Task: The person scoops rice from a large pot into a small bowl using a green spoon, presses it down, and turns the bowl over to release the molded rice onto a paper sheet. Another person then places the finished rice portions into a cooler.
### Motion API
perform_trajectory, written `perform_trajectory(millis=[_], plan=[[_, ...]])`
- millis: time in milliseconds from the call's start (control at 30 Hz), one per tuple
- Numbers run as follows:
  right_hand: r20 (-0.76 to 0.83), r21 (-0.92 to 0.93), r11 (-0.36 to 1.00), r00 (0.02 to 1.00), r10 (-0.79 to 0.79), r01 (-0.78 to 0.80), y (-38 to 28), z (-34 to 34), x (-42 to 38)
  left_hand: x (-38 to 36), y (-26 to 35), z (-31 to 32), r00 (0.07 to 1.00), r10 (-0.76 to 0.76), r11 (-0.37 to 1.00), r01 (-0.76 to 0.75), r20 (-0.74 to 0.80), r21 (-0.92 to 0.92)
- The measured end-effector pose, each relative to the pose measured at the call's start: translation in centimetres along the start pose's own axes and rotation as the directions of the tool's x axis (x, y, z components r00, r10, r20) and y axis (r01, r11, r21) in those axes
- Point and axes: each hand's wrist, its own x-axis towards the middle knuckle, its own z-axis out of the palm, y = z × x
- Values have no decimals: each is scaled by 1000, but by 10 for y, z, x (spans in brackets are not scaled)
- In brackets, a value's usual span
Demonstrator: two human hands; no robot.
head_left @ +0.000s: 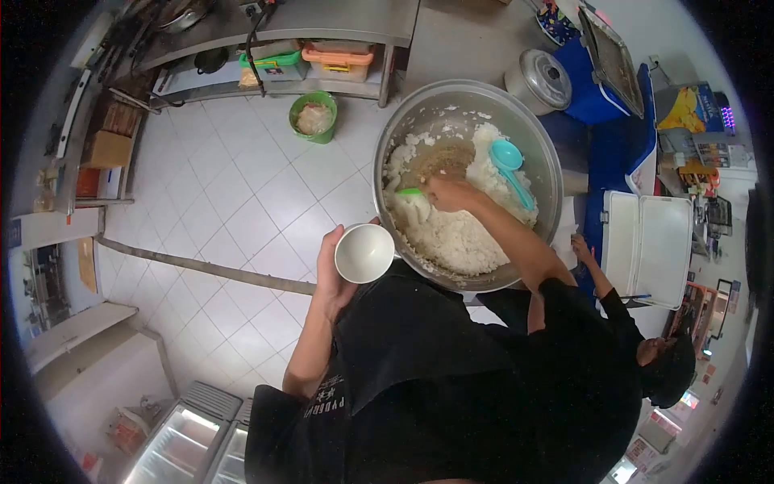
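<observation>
My left hand (326, 262) grips a small white bowl (364, 253) by its side, just outside the rim of a large metal pot (548, 153). The bowl faces up and nothing shows inside. In the pot lies a mass of white rice (463, 242), with a brownish patch (443, 160) toward the far side. My right hand (451, 194) reaches down into the pot, fingers curled at the edge of that patch; what they hold, if anything, is hidden. Close to its fingertips is a whitish paddle with a green end (413, 202). A turquoise scoop (508, 160) rests on the rice at the right.
A lidded metal pot (540, 82) and a blue cooler (597, 89) stand beyond the big pot. At right, another person's hand (580, 248) is near an open white cooler (645, 246). A green bucket (314, 117) sits on the tiled floor, near shelves with storage boxes (339, 63).
</observation>
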Motion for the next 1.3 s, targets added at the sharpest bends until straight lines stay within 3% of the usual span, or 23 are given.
perform_trajectory(millis=[67, 200, 267, 300, 367, 400, 467, 600, 667, 700, 733, 767, 800, 867, 900, 1000, 1067, 1133, 1167, 1233, 1300], plan=[[-81, 121, 988, 993, -89, 98, 12, 22, 0, 1, 2, 2, 1000, 11, 1000, -11, -14, -29], [-76, 247, 951, 982, -171, 185, 20, 35, 9, -2, 1, 6, 1000, 0, 997, -2, -21, -81], [148, 508, 854, 965, -217, 114, 30, 38, 19, -2, 2, 9, 1000, 12, 997, -13, -24, -72], [147, 511, 852, 966, -214, 111, 23, 33, 14, -3, 1, 9, 999, 23, 998, -24, -26, -62], [403, 623, 731, 915, 5, -279, 2, 4, 3, -3, 0, 7, 1000, 10, 997, -12, -20, -73], [396, 619, 736, 918, 10, -274, 5, -3, 4, -1, 1, 6, 1000, 6, 996, -7, -17, -91], [668, 625, 585, 742, -59, -517, 11, -5, -5, -1, -1, 1, 1000, 12, 995, -12, -6, -100], [640, 690, 477, 766, -52, -544, 16, -20, -36, -1, 2, -1, 1000, 0, 983, -1, -3, -184], [469, 833, 328, 883, 5, -445, 17, -34, -47, -2, 1, 0, 1000, 7, 982, -9, -16, -187], [470, 830, 341, 882, -3, -441, 16, -35, -42, -2, 2, 0, 1000, 6, 985, -10, -27, -173], [216, 729, 633, 965, 149, -261, 16, -36, -36, -2, 3, -1, 999, 18, 984, -23, -31, -177], [-91, 497, 858, 976, 198, -128, 14, -33, -34, -1, 2, -2, 1000, 15, 986, -19, -27, -164], [-92, 494, 860, 976, 196, -126, 2, -29, -28, -1, 2, -1, 1000, 8, 989, -11, -20, -150], [-292, 62, 910, 864, 410, -411, -39, -18, -8, -4, 6, 4, 1000, -5, 988, 2, -19, -152], [-275, 141, 885, 842, 465, -443, -65, -51, -14, -5, 9, 6, 1000, -17, 988, 14, -22, -153], [-384, 134, 871, 786, 485, -472, -18, -72, 4, -1, 6, 1, 999, -28, 992, 26, -17, -124], [-337, 135, 882, 816, 470, -452, 16, -85, 19, -1, 4, -1, 1000, -26, 993, 23, -18, -114], [-259, 108, 989, 957, 129, -104, 56, -63, 47, -1, 3, 3, 1000, -22, 995, 21, -8, -100], [-267, 110, 989, 955, 129, -102, 64, -45, 58, -3, 3, 5, 1000, -32, 993, 31, -1, -110], [147, 250, 968, 988, -38, 0, 67, -26, 80, 0, 6, 7, 1000, -25, 993, 26, 3, -119], [166, 275, 957, 976, -145, 95, 59, -13, 76, 0, 3, 3, 1000, -19, 996, 19, 3, -92]])
